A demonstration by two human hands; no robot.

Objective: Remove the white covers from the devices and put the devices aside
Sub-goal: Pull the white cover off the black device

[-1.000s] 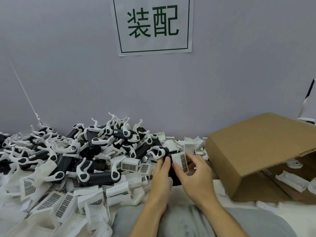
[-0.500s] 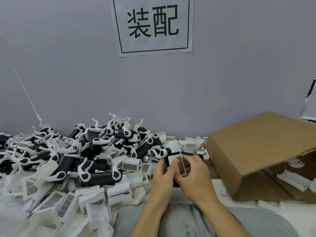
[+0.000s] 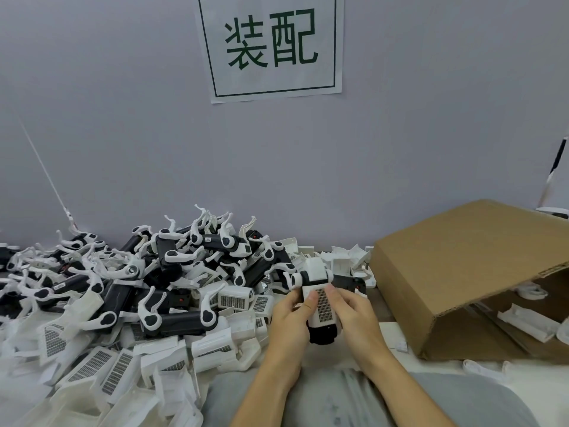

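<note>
Both hands, left hand (image 3: 292, 315) and right hand (image 3: 354, 315), hold one device (image 3: 321, 331) with its white cover (image 3: 320, 303) on. Many bare devices (image 3: 172, 318) lie piled left.

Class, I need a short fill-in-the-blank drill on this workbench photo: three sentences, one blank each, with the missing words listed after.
1. Both hands, the left hand and the right hand, hold one black device whose white cover is still ____.
2. The cardboard box lies on the person's ____ side.
3. The sign on the wall has ____ characters.

Missing words: on; right; green
</note>
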